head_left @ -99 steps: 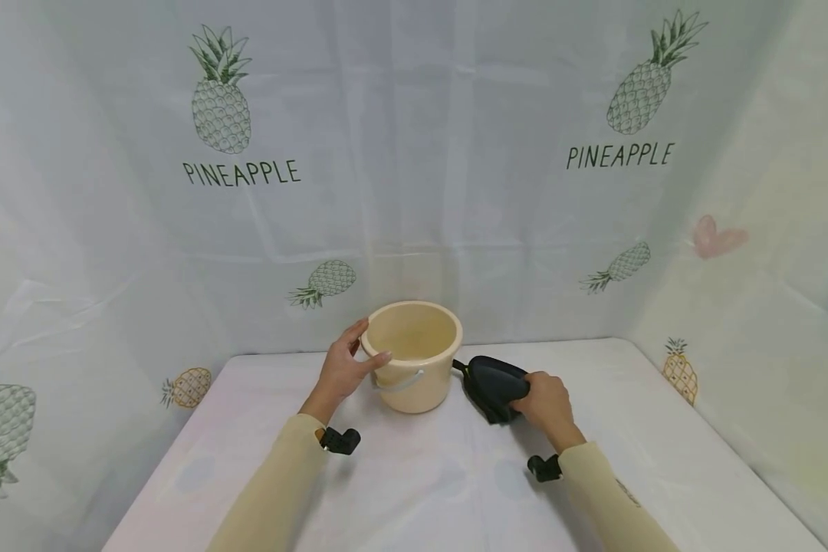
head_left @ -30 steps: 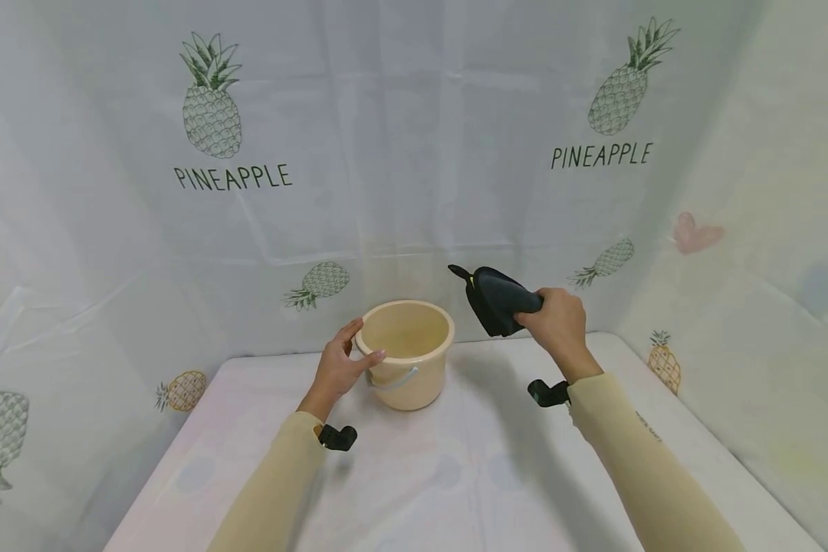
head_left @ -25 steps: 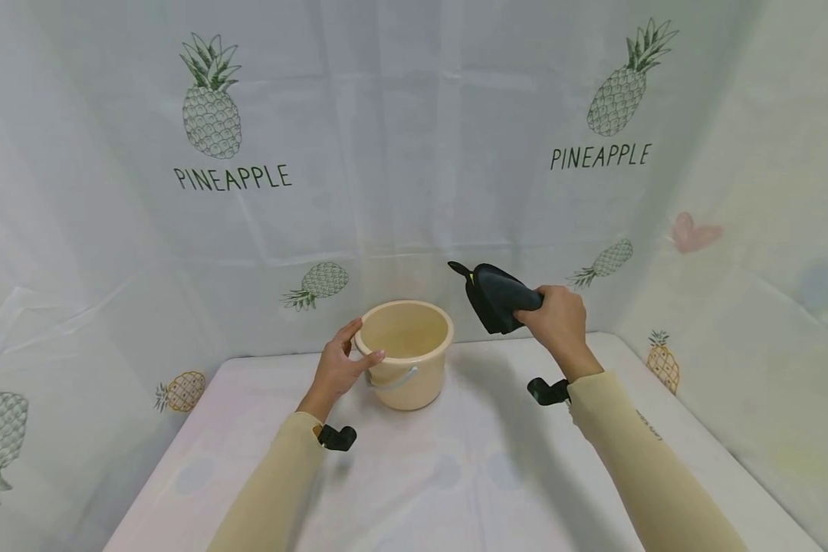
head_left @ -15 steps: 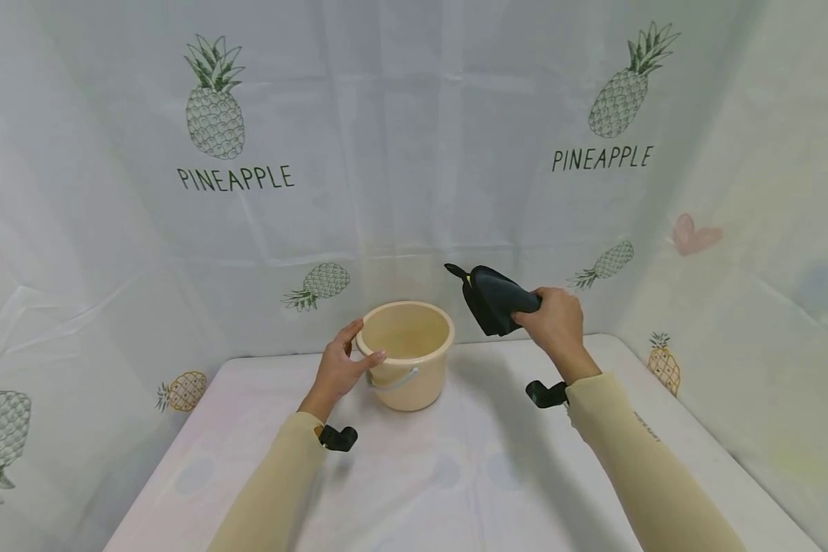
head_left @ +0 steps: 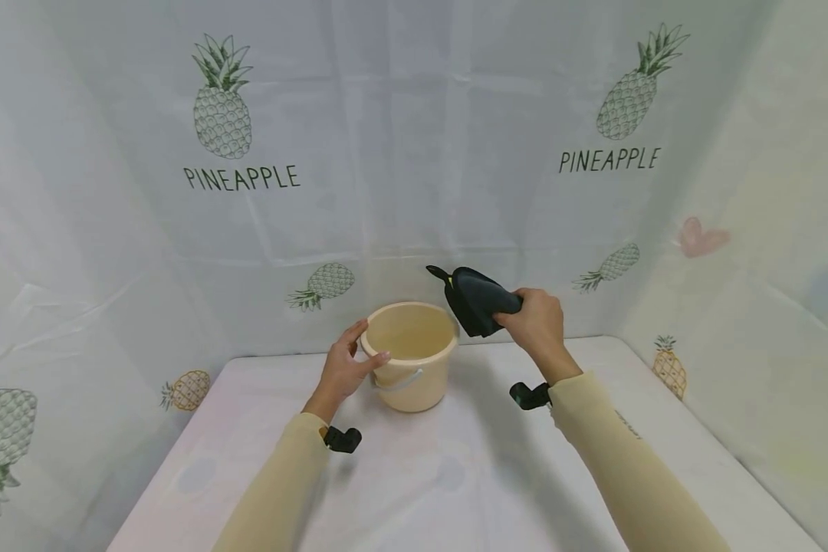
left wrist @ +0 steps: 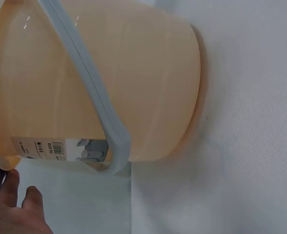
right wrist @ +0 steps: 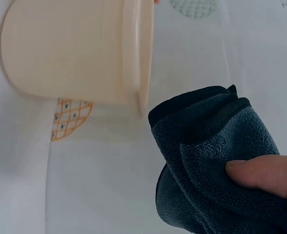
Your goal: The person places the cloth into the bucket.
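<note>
Left hand: the left hand (head_left: 341, 369) rests against the rim of the round cream plastic bucket (head_left: 412, 355) at its 9 o'clock side, thumb on the outer wall, fingers (left wrist: 8, 187) relaxed and fairly straight, not curled round anything.
Bucket: it stands upright on the white tabletop (head_left: 455, 475), its pale grey bail handle (left wrist: 92, 92) hanging down against the front wall; a barcode label (left wrist: 60, 148) sits near the rim.
Right hand: the right hand (head_left: 534, 326) is raised above the tabletop, fingers and thumb (right wrist: 260, 175) clamped on the folded dark grey fleece cloth (head_left: 474, 300).
Cloth: in the air, just beside the bucket's rim at about 2 o'clock; no contact shows.
Backdrop: a white sheet printed with pineapples (head_left: 222, 115) hangs behind.
</note>
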`<state>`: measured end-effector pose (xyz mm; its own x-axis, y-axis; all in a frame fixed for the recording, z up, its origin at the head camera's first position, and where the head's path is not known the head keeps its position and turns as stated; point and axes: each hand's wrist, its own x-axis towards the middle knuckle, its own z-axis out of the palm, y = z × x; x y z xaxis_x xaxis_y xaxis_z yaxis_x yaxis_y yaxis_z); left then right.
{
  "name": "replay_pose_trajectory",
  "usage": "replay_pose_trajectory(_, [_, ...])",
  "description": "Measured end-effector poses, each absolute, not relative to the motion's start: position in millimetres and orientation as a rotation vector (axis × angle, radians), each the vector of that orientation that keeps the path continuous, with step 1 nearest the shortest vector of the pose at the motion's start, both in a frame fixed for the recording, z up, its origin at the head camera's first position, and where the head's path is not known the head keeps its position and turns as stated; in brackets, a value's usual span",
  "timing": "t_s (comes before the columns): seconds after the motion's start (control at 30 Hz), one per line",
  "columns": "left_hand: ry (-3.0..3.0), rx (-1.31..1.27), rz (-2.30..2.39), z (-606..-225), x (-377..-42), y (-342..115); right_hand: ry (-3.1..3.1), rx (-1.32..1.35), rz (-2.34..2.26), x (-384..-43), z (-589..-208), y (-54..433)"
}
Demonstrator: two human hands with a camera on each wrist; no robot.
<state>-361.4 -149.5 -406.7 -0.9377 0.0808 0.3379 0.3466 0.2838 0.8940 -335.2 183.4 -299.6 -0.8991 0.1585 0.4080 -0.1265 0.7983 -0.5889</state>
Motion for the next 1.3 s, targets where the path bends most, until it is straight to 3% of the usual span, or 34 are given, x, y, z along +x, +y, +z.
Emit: replay_pose_trajectory(1.3, [-2.325, -0.37, -1.719, -406, -359, -152, -2.482, 0.222, 0.948, -345, -299, 71])
